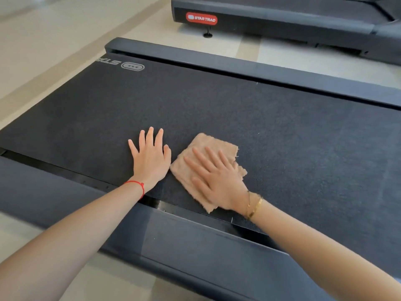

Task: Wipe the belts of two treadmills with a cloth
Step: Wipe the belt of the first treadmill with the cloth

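A dark textured treadmill belt (217, 105) fills the middle of the view. A folded beige cloth (213, 146) lies flat on it near the front side rail. My right hand (214, 177) presses down on the cloth with straight, spread fingers. My left hand (150, 158) rests flat on the bare belt just left of the cloth, fingers straight and spread. A second treadmill (282, 20) with a red Star Trac badge stands beyond, at the top right; only a sliver of its belt shows.
Dark side rails run along the near edge (173, 240) and far edge (260, 68) of the belt. Light wood-look floor (43, 51) lies to the left and between the two machines. A small black foot (207, 34) props the far treadmill.
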Tool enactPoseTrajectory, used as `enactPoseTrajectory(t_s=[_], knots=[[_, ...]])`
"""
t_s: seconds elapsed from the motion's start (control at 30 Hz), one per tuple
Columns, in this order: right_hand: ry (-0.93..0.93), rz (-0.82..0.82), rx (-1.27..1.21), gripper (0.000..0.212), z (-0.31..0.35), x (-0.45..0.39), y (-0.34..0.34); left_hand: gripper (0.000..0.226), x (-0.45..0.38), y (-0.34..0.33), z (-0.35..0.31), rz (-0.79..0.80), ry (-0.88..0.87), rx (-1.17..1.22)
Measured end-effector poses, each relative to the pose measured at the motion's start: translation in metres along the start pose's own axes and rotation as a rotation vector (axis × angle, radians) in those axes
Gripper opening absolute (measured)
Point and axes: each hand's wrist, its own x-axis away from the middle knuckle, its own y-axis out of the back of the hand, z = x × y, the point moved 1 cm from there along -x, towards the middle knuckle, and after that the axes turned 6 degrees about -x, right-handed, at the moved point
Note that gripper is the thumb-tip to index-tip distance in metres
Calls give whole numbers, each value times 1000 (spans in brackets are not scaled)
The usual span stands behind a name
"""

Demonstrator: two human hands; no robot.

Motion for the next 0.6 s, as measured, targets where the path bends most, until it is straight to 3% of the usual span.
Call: enactPoseTrajectory(t_s=[0.13, 0.3, 0.4, 0.47, 0.6], knots=[[65, -3, -37, 54, -28, -3, 4, 54, -6, 0, 4, 3, 11, 25], [-286, -71, -29, 55, -104, -65, 29, 54, -22, -2, 5, 20, 47, 35], [-452, -68, -95, 55, -108, -113, 32, 54, -35, -3, 6, 22, 86, 38], [-374, -56, -59, 56, -89, -130, 26, 55, -42, -4, 5, 23, 92, 31], [-16, -3, -44, 55, -65, -113, 18, 56, -51, -7, 5, 15, 89, 7]])
